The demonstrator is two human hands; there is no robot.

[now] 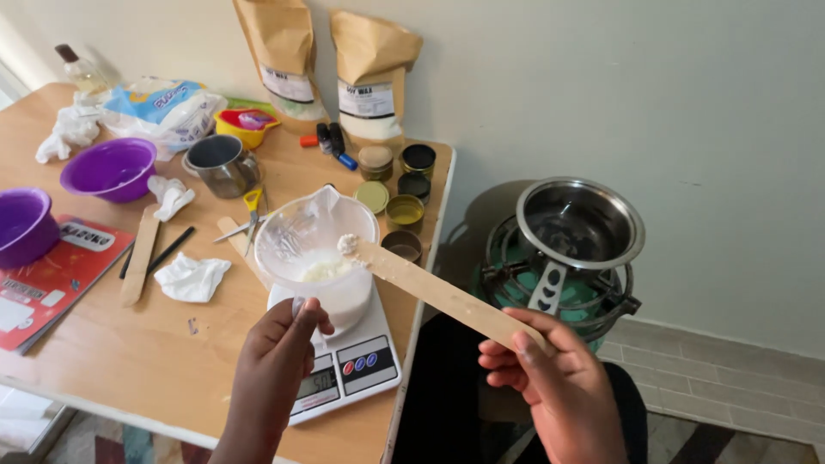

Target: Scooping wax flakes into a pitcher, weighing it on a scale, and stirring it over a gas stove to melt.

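A clear plastic measuring jug with white wax at its bottom stands on a small white kitchen scale near the table's right edge. My left hand grips the jug's handle at its near side. My right hand holds a long flat wooden stick by its near end. The stick's far tip, with a lump of white wax on it, hovers over the jug's rim.
A steel pot sits on a green gas burner on the floor, right of the wooden table. On the table lie two purple bowls, a metal mug, scissors, small tins, two brown paper bags, crumpled tissues and a red booklet.
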